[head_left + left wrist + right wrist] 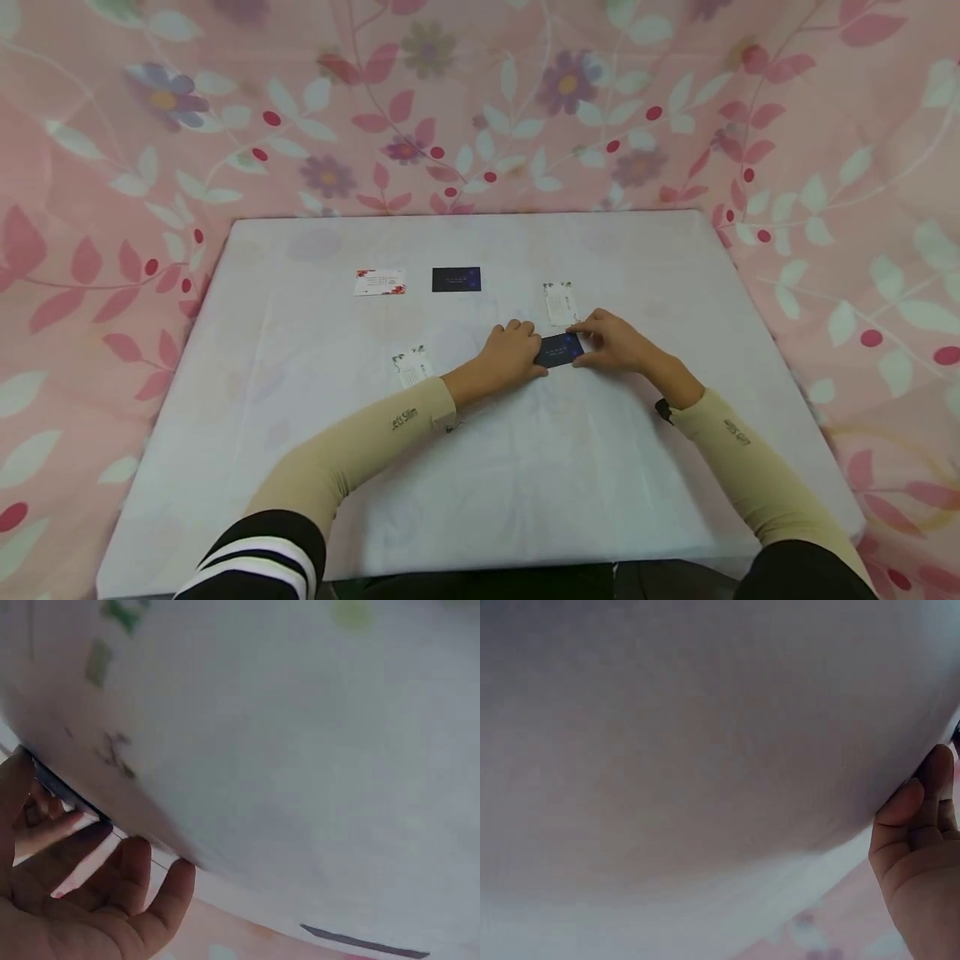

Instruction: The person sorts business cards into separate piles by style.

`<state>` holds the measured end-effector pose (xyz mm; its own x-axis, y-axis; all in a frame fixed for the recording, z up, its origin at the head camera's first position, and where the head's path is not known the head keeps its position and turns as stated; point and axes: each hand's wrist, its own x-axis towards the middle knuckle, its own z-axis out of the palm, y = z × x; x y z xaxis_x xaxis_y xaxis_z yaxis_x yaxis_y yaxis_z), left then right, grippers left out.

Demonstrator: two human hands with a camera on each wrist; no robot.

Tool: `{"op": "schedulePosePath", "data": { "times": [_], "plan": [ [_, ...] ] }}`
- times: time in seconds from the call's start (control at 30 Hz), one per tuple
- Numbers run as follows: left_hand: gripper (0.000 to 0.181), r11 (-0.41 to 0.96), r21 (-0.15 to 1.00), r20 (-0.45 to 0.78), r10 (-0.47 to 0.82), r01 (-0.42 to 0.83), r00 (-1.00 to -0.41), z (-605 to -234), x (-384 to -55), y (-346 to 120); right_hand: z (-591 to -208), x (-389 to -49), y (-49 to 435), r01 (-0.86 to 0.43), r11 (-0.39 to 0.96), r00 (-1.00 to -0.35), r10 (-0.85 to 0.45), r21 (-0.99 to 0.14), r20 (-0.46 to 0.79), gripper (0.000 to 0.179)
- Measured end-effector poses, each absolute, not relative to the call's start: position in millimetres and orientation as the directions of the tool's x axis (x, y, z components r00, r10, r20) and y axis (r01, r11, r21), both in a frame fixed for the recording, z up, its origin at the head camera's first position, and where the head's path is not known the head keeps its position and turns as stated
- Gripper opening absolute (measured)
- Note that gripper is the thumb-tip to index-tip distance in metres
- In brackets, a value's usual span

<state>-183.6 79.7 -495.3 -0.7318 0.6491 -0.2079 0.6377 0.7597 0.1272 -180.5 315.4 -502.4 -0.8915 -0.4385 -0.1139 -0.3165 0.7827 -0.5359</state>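
Observation:
A dark blue business card (559,351) lies slightly tilted between the two hands near the middle of the table. My left hand (512,354) grips its left end, thumb at the near edge and fingers at the far side. At the opposite end, my right hand (613,343) pinches the card between thumb and forefinger. In the left wrist view the card (71,796) shows as a thin dark edge at the fingertips of the left hand (90,892). The right wrist view shows the right hand (922,847) with fingertips low at the white cloth; the card is mostly hidden there.
Just beyond the hands lies a white card with green leaves (559,302). Another leafy white card (412,365) is partly covered by the left forearm. Further back are a red-flowered white card (380,282) and a second dark card (456,279). White cloth (637,492) covers the table.

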Motion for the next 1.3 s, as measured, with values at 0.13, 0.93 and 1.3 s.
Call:
{"op": "schedulePosePath", "data": {
  "times": [0.13,0.93,1.3],
  "plan": [
    [0.063,0.743,0.138,-0.242,0.666,0.655,-0.705,-494.3,-188.4,77.4,-502.9,-178.5,316.4,-0.332,0.779,-0.89,-0.446,-0.532,-0.098,0.054],
    [0.069,0.625,0.181,-0.242,0.777,0.759,-0.581,-499.2,-207.7,65.8,-498.0,-178.0,305.3,-0.326,0.778,-0.886,-0.449,-0.537,-0.113,0.056],
    [0.066,0.639,0.224,-0.226,0.769,0.736,-0.598,-494.6,-212.5,59.3,-501.9,-177.1,306.9,-0.26,0.772,-0.91,-0.397,-0.58,-0.12,0.059]
  ]
}}
